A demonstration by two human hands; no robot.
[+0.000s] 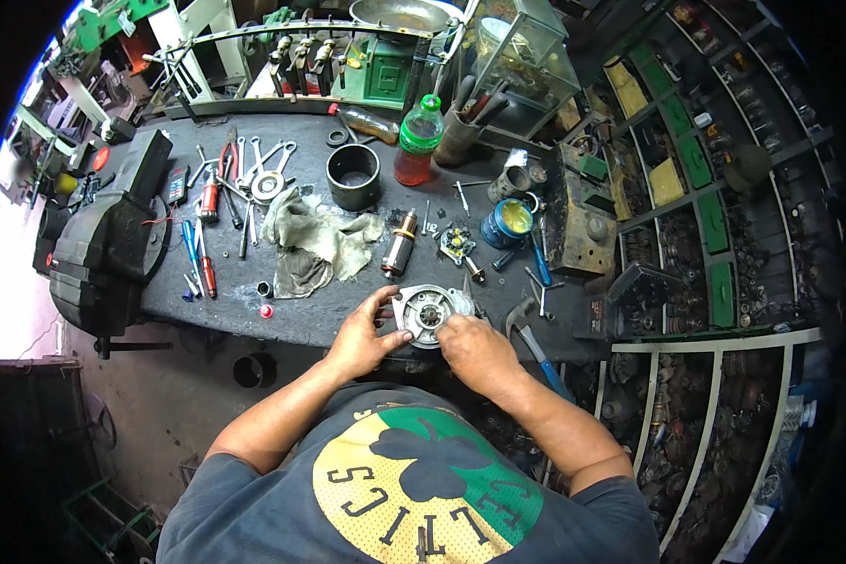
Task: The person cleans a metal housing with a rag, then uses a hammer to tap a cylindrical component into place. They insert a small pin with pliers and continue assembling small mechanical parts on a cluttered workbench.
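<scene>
A round silver cast-metal housing with a small toothed gear at its centre sits at the bench's front edge, close to my body. My left hand grips its left side, thumb at the lower rim and fingers along the upper left. Curled against its lower right rim is my right hand; its fingertips are hidden, so what they pinch cannot be made out. Beyond the housing lie a motor armature with a copper band and a brush holder.
Behind stand a black metal cylinder, a bottle of red liquid and a blue grease tub. A rag, spanners and screwdrivers lie left, near a bench vise. A blue-handled hammer lies right.
</scene>
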